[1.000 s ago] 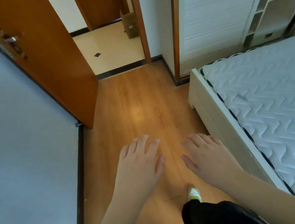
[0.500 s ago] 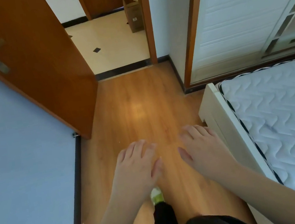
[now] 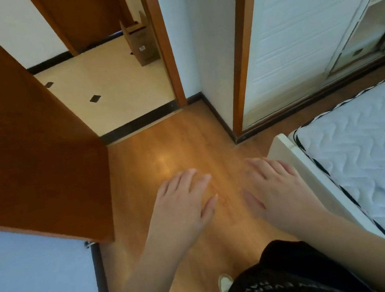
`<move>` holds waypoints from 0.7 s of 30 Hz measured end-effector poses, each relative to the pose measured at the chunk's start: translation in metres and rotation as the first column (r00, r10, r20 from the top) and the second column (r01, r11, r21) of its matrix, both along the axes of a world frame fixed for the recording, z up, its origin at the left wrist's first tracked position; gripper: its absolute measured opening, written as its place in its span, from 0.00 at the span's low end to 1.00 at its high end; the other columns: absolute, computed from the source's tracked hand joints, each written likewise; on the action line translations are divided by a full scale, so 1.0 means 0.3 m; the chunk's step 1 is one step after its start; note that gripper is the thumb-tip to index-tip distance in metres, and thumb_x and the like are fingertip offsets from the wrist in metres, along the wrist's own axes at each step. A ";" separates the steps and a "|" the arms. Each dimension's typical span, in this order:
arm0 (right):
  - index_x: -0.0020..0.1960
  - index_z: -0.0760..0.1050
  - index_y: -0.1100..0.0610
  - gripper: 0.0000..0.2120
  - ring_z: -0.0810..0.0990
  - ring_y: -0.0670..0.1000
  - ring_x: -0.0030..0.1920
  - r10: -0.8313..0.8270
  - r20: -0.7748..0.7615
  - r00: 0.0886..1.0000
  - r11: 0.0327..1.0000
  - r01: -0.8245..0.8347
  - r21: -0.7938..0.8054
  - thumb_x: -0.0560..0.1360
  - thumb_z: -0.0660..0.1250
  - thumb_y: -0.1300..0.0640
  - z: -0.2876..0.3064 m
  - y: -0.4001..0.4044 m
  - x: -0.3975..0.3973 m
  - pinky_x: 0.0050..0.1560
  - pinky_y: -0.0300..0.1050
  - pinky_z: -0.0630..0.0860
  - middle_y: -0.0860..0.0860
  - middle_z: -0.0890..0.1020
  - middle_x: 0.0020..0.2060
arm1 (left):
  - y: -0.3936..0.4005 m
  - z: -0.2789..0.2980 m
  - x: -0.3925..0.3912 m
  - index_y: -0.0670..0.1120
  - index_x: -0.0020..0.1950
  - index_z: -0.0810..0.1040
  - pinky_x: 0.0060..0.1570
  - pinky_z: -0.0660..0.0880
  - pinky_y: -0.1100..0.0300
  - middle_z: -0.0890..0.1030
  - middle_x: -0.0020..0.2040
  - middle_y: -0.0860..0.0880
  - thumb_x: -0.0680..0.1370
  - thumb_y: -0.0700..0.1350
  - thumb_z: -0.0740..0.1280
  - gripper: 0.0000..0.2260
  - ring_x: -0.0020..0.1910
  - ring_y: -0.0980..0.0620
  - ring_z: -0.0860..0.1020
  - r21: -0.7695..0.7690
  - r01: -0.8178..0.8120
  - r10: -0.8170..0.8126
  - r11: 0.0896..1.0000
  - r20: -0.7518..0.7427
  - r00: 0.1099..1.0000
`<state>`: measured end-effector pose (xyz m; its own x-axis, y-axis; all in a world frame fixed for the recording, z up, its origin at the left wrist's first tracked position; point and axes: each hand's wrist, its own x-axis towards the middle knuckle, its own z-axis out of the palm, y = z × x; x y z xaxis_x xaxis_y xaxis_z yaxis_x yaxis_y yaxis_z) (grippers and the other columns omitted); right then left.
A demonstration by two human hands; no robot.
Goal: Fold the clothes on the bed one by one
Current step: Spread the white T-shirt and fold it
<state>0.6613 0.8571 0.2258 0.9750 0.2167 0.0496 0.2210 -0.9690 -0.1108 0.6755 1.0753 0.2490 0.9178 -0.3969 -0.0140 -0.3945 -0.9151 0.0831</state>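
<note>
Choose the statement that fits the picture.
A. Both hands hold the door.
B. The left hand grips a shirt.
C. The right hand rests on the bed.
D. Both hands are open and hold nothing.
D: the left hand and right hand are spread flat above the wooden floor, holding nothing.

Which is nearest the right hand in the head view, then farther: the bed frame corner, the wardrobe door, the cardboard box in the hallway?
From the right hand:
1. Bed frame corner, just to its right.
2. Wardrobe door, ahead on the right.
3. Cardboard box, beyond the doorway.
</note>
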 end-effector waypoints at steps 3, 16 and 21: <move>0.62 0.77 0.52 0.27 0.79 0.55 0.62 -0.091 -0.003 0.996 0.996 0.091 0.006 0.79 0.47 0.40 -0.011 -0.047 0.137 0.63 0.54 0.74 0.52 0.79 0.62 | -0.088 0.010 0.202 0.54 0.68 0.74 0.62 0.71 0.54 0.77 0.65 0.50 0.80 0.60 0.58 0.20 0.65 0.51 0.75 -0.015 0.107 -0.107 0.994 -0.003 0.994; 0.61 0.76 0.51 0.22 0.78 0.55 0.63 -0.337 -0.009 0.942 0.939 0.337 0.073 0.78 0.51 0.42 -0.091 -0.501 0.785 0.63 0.54 0.74 0.52 0.79 0.62 | -0.642 0.002 1.022 0.53 0.62 0.80 0.57 0.72 0.57 0.82 0.59 0.51 0.77 0.58 0.65 0.17 0.59 0.51 0.80 0.035 0.352 -0.354 0.935 0.091 0.931; 0.62 0.77 0.52 0.24 0.78 0.56 0.63 -0.394 -0.043 0.918 0.912 0.397 0.101 0.78 0.50 0.42 -0.101 -0.638 0.973 0.63 0.56 0.74 0.53 0.79 0.62 | -0.799 -0.014 1.246 0.51 0.64 0.79 0.60 0.71 0.56 0.80 0.61 0.49 0.78 0.55 0.61 0.18 0.61 0.50 0.78 0.014 0.460 -0.459 0.888 0.114 0.881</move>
